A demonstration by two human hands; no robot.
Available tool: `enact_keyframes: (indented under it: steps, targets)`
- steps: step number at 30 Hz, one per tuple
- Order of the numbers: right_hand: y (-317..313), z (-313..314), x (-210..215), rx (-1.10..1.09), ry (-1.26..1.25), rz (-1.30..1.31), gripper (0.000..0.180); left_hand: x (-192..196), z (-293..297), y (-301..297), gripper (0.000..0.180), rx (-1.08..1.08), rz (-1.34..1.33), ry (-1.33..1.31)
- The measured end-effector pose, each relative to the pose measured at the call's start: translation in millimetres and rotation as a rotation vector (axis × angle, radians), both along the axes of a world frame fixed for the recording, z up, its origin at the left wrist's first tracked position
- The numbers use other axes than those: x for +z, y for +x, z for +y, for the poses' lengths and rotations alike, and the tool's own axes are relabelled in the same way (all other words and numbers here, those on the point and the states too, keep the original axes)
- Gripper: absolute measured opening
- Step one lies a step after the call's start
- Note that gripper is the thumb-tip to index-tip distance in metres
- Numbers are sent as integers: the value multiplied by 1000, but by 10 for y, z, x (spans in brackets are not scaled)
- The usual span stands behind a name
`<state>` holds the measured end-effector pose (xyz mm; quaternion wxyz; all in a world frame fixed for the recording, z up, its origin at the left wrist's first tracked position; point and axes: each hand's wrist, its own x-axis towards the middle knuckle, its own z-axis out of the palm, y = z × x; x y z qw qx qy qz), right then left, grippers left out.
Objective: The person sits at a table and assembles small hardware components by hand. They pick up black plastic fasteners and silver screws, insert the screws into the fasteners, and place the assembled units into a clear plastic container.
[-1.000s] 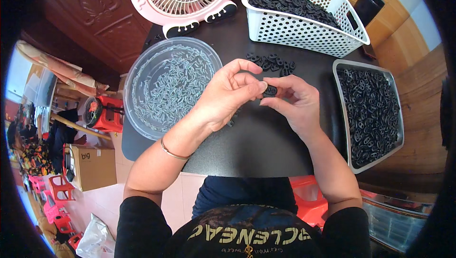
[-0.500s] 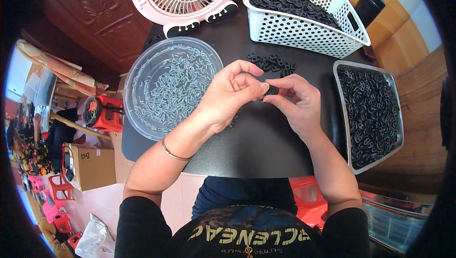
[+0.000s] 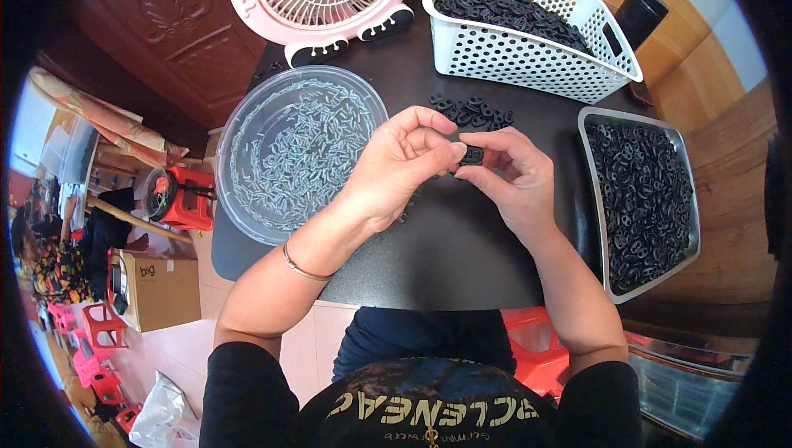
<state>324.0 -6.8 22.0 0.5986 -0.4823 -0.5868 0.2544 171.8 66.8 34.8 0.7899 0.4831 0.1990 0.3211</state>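
Above the middle of the dark table, my right hand (image 3: 521, 177) pinches a small black plastic piece (image 3: 472, 155) between thumb and fingers. It is a rounded block with openings in its face. My left hand (image 3: 404, 159) meets it from the left, thumb tip against its end and fingers curled; anything smaller inside that pinch is hidden. Just beyond my hands lies a loose pile of black two-holed plastic pieces (image 3: 470, 110). On the left stands a round clear tub (image 3: 224, 163) holding many small thin metal pieces (image 3: 305, 151), apparently springs.
A metal-rimmed tray (image 3: 609, 271) of black two-holed pieces stands at the right. Behind it is a white perforated basket (image 3: 528, 73) with more black parts. A pink fan (image 3: 243, 2) stands at the back left. Off the table are a cardboard box (image 3: 165, 291) and red stools (image 3: 188, 200).
The black piece has turned slightly between my fingertips, so more of its face shows. Both hands stay in nearly the same place.
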Motion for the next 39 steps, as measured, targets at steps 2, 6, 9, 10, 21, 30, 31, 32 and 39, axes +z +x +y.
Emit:
enact_keyframes:
  steps: [2, 6, 9, 10, 21, 30, 31, 32, 39]
  targets:
    - [6, 3, 27, 3, 5, -41, 31, -10, 1, -9, 20, 5, -13, -1]
    - [6, -2, 22, -33, 21, -90, 33, 80, -6, -25, 15, 13, 25, 20]
    - [27, 23, -5, -100, 35, 31, 32, 132, 62, -29, 11, 75, 46, 65]
    - [44, 34, -37, -121, 26, 65, 31, 194, 80, -13, 11, 112, 58, 110]
    - [177, 66, -88, -257, 14, 62, 21, 1320, 944, 248, 33, 353, 534, 1514]
    - [85, 74, -84, -193, 9, 14, 19, 632, 1027, -1176, 12, 250, 1141, 1440]
    - [87, 74, -94, -194, -17, 36, 19, 554, 1054, -1267, 12, 282, 1232, 1450]
    - [96, 73, -92, -202, -28, 26, 19, 483, 1068, -1331, 12, 282, 1265, 1443]
    - [120, 90, -123, -208, -38, 25, 21, 187, 1102, -1457, 10, 277, 1365, 1501]
